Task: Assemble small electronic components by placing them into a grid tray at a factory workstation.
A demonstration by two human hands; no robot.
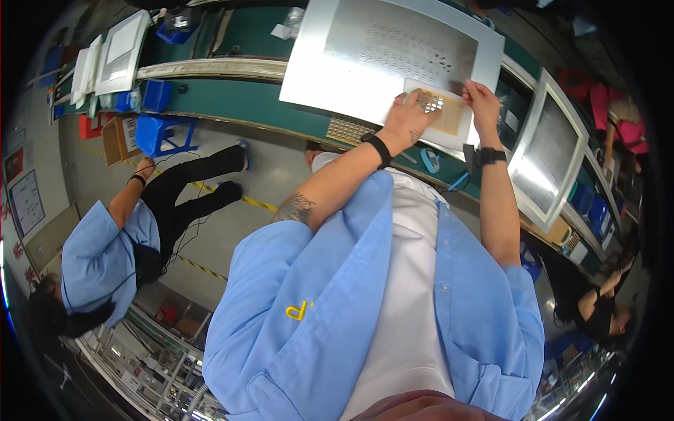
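Note:
My left hand [401, 125] is over the lower edge of a white-framed panel [312, 77] on the bench. Its thumb and fingers close around a small piece with a grid of shiny silver squares [430, 103]. Under that lies a yellowish rectangular sheet [451, 121] with a pale border. My right hand [483, 105] is raised beside the sheet's right edge, fingertips pinched together; anything between them is too small to make out. Beyond both hands, the panel's grey metal plate [351, 38] carries rows of small marks and several dark specks at the right.
A gold-coloured tray with many small pockets [345, 130] and a blue handheld device [430, 160] lie at the near bench edge. Another framed screen [546, 151] leans at right. At left are a blue stool [163, 133] and a person in a blue shirt [105, 245].

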